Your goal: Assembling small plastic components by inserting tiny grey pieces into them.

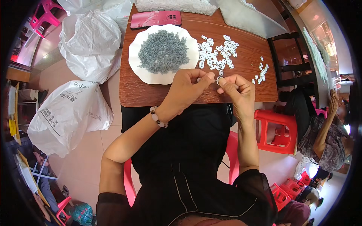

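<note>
Over the near edge of the table, my left hand (188, 88) and my right hand (239, 92) meet fingertip to fingertip, both closed in a pinch. A small white plastic piece (219, 78) shows at my right fingertips. A tiny pale part sticks out from my left thumb and finger toward it, too small to name. Just beyond my left hand stands a white wavy-rimmed plate (135, 62) heaped with small grey rod-like pieces (163, 52). Small white oval pieces with holes (215, 54) lie loose past my fingertips. A smaller group of the white pieces (261, 73) lies farther right.
A pink phone (155, 20) lies behind the plate on the brown wooden table (249, 37). White bags (90, 45) stand on the floor at left. A red stool (276, 132) is at right. Another person (326, 139) sits at the far right by another table.
</note>
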The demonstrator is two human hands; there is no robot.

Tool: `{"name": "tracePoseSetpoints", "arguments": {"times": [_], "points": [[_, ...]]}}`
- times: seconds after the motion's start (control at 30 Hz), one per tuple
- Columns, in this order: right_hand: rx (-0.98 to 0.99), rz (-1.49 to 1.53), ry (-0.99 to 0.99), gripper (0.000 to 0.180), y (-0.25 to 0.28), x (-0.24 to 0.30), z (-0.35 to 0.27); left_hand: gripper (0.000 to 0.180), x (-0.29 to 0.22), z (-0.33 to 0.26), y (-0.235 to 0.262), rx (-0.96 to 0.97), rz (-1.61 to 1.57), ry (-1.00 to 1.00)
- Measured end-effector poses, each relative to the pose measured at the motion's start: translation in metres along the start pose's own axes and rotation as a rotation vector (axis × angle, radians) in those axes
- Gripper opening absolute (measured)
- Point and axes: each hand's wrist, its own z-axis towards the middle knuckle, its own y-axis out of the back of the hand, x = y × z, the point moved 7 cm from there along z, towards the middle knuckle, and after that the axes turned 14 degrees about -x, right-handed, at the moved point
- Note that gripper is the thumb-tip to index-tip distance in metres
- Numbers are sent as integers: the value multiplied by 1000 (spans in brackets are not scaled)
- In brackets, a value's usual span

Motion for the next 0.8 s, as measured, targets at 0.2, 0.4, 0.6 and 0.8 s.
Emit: {"name": "tracePoseSetpoints", "arguments": {"times": [0.2, 0.4, 0.6, 0.8], "points": [[-6, 10, 11, 9, 2, 1, -1, 23, -6, -3, -1, -16, 68, -33], [21, 7, 7, 9, 0, -2, -2, 21, 0, 1, 1, -19, 105, -121], [30, -19, 6, 10, -3, -3, -3, 22, 1, 2, 4, -43, 78, -138], [-30, 23, -6, 11, 3, 0, -1, 24, -5, -2, -2, 19, 3, 53]]}}
